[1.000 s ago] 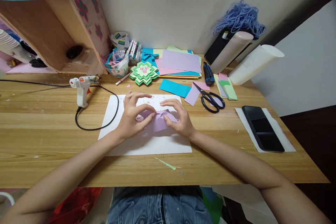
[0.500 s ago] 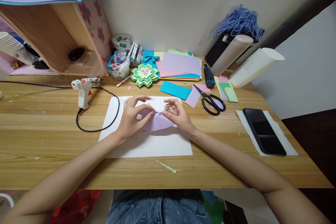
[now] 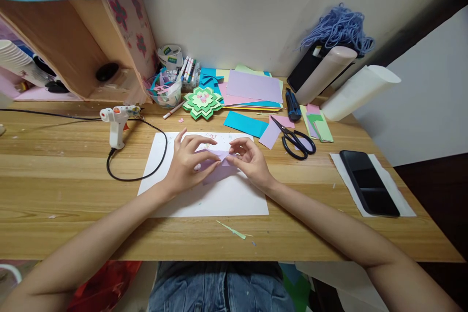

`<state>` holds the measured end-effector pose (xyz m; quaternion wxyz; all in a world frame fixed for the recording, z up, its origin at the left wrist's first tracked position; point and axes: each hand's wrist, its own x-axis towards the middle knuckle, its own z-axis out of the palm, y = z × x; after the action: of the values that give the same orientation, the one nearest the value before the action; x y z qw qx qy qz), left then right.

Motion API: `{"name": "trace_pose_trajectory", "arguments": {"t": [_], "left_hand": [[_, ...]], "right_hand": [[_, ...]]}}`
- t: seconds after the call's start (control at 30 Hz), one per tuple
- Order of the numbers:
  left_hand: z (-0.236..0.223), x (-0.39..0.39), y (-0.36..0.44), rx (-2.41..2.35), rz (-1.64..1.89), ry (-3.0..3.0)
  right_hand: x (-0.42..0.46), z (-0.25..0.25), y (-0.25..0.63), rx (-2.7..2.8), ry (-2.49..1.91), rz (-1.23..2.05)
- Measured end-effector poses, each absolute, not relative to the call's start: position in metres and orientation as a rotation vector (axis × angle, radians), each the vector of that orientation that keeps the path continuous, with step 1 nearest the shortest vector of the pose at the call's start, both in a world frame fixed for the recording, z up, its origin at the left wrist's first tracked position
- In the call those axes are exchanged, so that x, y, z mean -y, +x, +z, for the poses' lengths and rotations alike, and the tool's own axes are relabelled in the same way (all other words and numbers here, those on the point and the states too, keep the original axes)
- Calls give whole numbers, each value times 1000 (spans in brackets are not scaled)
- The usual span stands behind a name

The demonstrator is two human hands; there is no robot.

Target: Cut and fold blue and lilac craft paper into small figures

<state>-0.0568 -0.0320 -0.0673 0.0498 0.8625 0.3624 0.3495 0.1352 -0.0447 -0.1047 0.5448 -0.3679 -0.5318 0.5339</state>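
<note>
A creased piece of lilac paper point(image 3: 218, 173) is held between both hands, a little above a white sheet point(image 3: 219, 202). My left hand point(image 3: 190, 162) pinches its upper edge between thumb and index finger, the other fingers raised. My right hand point(image 3: 252, 162) pinches the same paper just to the right, with its fingers curled. The fingertips almost meet at the fold. Part of the paper is hidden behind the fingers. Beyond the hands lies a layered green paper flower point(image 3: 203, 102) with a pink middle.
A white glue gun point(image 3: 117, 124) with its looped cord stands left. Black scissors point(image 3: 298, 141), a blue cutter point(image 3: 293, 105), a blue paper strip point(image 3: 245, 124) and stacked coloured paper point(image 3: 254, 86) lie behind. A phone point(image 3: 369, 183) is on the right. An open box point(image 3: 124, 34) stands back left.
My right hand's fingers have curled in and its pinch has moved left, closer to my left hand. The lilac paper has been tilted and folded, and less of its face shows.
</note>
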Motion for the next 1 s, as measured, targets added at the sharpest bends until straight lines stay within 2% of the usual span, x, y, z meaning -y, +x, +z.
{"name": "trace_pose_trajectory", "arguments": {"t": [0.27,0.5,0.63,1.0], "left_hand": [[-67,32,-57,-1047,1108,2560],[-66,17,-61,-1176,829,1651],[-65,13,-63,-1032,642,1352],[-67,19,-60,-917,646,1327]], "right_hand": [[45,-102,134,1283,-843,1242],[42,-100,138,1198,-873,1303],[40,-102,138,1201,-879,1305],[42,-101,138,1186,-780,1555]]}}
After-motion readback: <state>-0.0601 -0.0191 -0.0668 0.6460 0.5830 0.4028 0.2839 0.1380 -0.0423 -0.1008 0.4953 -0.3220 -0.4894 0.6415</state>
